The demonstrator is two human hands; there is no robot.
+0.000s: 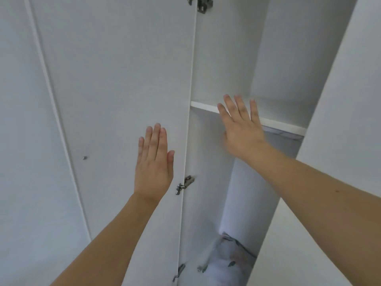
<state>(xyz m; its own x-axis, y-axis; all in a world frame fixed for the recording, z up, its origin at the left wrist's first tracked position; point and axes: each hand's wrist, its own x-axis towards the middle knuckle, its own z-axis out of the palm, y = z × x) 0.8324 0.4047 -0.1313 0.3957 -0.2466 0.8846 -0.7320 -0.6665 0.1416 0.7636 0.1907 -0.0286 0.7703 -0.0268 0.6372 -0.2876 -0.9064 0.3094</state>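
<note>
Kid: What are the hands doing?

Helper: Both hold nothing. The left hand (153,164) is flat, with its fingers straight and side by side. The right hand (243,129) is flat too, but its fingers are spread apart.

Kid: Where is the left one?

Helper: It is up at the inside of the open white door (115,79), near the edge with the silver hinge (185,183). I can't tell if the palm touches the door or is just in front of it.

Kid: And the right one?

Helper: It is at the cupboard opening, with its fingers across the front edge of the shelf (203,106). The thumb side looks blurry, so I can't say if it touches the shelf.

Kid: What is the job, do you think?

Helper: I think the left hand is there to stop the door from swinging. The right hand looks like it is going for the shelf.

Kid: How do you do that well?

Helper: Press the door softly with the whole flat palm, away from the hinge, so no finger gets pinched. Put the right hand on the shelf gently and feel its edge first. Don't lean hard on it, because it might tip.

Kid: What is down at the bottom?

Helper: Some soft bedding (226,265) with leaves on it, well below the shelf.
</note>
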